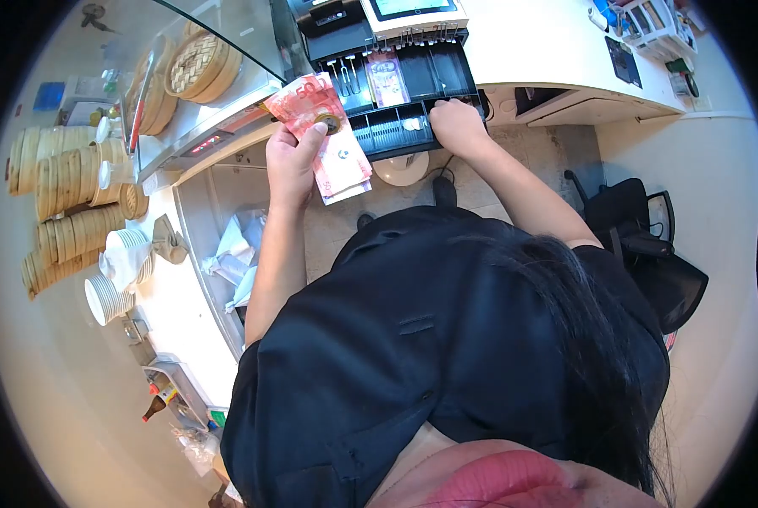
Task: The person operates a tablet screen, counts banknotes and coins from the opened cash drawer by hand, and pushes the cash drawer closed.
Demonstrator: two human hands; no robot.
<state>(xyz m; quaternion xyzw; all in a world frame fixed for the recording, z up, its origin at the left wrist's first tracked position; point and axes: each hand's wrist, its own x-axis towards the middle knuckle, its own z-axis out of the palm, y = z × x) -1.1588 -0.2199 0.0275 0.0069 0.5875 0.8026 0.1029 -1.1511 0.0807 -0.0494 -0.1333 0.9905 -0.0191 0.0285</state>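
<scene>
My left hand (291,169) grips a sheaf of reddish banknotes (338,162), with the thumb pressing a round coin (328,124) on top of them. The notes hang over the left side of a black cash drawer (379,152), which is pulled out. At the drawer's front right corner, my right hand (459,127) is closed, its fingers curled down by the coin compartments; whatever they hold is hidden. A few silvery coins (414,124) lie in a compartment just left of that hand. Purple-pink banknotes (386,80) lie in a rear slot of the drawer.
Behind the drawer stands a screen (413,7). To the left is a glass-fronted case with bamboo steamers (194,66); more stacked steamers (66,182) and white bowls (108,298) are further left. A white counter (540,42) runs right. A black chair (641,245) stands at right.
</scene>
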